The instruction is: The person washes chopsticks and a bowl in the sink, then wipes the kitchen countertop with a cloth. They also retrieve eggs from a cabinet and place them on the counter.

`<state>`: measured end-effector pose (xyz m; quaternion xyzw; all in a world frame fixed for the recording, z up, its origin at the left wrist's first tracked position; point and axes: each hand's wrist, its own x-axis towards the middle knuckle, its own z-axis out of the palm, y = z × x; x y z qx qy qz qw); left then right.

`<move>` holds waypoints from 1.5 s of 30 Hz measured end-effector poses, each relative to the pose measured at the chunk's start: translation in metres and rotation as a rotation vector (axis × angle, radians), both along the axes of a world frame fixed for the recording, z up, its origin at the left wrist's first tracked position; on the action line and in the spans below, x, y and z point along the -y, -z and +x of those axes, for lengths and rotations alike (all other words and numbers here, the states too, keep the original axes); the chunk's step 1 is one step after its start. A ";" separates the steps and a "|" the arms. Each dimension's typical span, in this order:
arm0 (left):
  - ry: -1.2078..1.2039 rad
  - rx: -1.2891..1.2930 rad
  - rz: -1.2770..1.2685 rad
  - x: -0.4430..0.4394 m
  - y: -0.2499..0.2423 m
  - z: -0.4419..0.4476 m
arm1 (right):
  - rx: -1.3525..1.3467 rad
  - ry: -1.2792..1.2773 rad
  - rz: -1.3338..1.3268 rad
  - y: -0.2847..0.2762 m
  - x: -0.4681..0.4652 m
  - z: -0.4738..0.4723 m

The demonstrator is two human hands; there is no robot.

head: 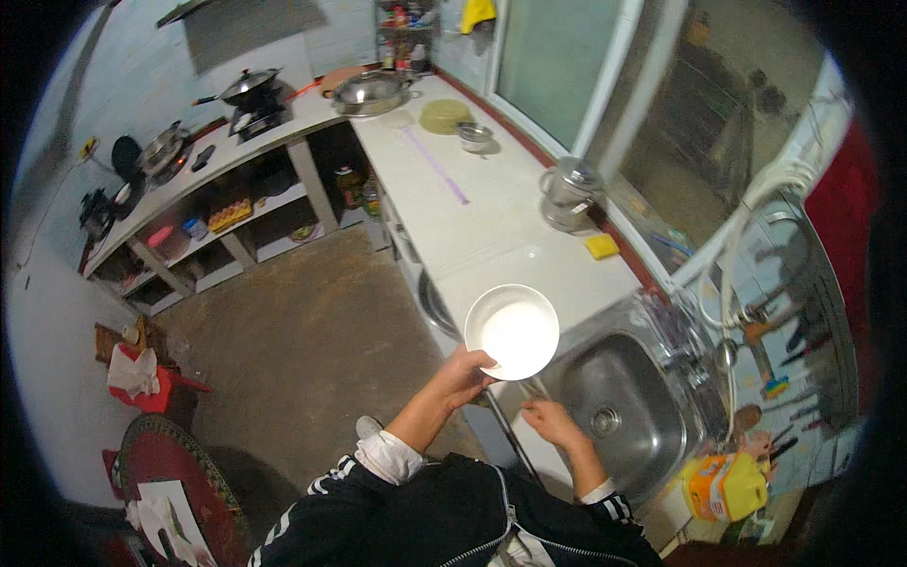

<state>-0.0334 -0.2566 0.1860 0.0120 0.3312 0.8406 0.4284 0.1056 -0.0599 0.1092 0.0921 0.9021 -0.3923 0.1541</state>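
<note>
My left hand (468,375) holds a round white bowl (511,332) by its near left rim, thumb over the edge. The bowl's inside is washed out by glare, so its contents cannot be told. Just below the bowl is my right hand (551,422), fingers curled, at the left edge of a stainless steel sink (638,375). Something thin and pale shows between that hand and the bowl; whether it is held is unclear. The bowl is over the end of the white countertop (496,234), beside the sink.
A yellow sponge (601,246) and a metal container (569,195) stand by the window. Right of the sink is a yellow jug (730,485). Farther off are a lidded steel pan (370,92), a wok on a stove (248,88) and a red round table (166,453).
</note>
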 end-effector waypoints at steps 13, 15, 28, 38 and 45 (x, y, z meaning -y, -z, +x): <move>-0.604 0.268 -0.034 0.270 0.039 -0.144 | -0.089 -0.290 -0.284 -0.015 0.266 -0.246; -0.685 0.259 -0.002 0.312 0.052 -0.152 | -0.084 -0.307 -0.440 -0.004 0.300 -0.270; -0.923 0.280 -0.162 0.441 0.073 -0.197 | 0.401 -0.427 -0.901 -0.005 0.463 -0.414; -0.973 0.305 -0.355 0.493 0.072 -0.362 | 0.449 -0.369 -0.895 0.019 0.529 -0.588; -1.024 0.207 -0.374 0.526 0.060 -0.489 | 0.386 -0.413 -0.914 0.004 0.566 -0.723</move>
